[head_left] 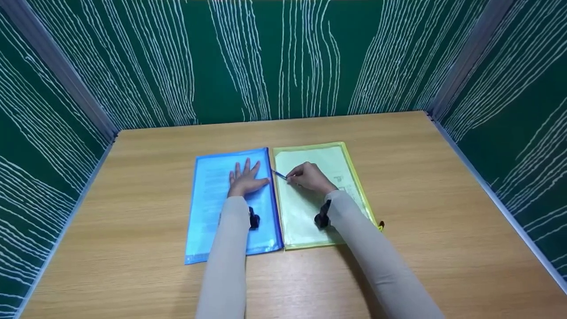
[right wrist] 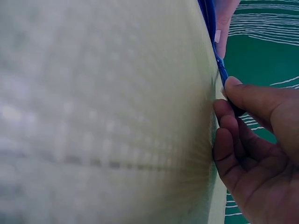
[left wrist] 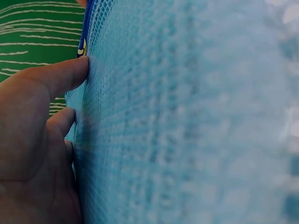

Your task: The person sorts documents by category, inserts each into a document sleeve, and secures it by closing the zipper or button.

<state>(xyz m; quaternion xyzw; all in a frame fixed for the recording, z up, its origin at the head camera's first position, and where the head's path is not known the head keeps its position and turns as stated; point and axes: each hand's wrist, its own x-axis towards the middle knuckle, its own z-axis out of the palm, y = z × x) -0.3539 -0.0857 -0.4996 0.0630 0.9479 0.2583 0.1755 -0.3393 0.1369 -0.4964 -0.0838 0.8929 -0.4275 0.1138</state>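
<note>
A blue mesh zip folder lies flat on the table with printed paper showing through it. My left hand rests on it with fingers spread, the thumb near its zipped right edge. In the left wrist view the thumb touches the mesh beside the dark blue zip. Beside it lies a yellow-edged mesh zip folder with pale paper inside. Over this one, my right hand pinches a thin blue zip pull that reaches from the blue folder's edge. The pull's dark end shows below the right thumb.
Both folders lie on a wooden table, their long edges side by side. A small yellow and dark zip tab sticks out at the yellow folder's lower right. Green walls with white lines stand behind and at both sides.
</note>
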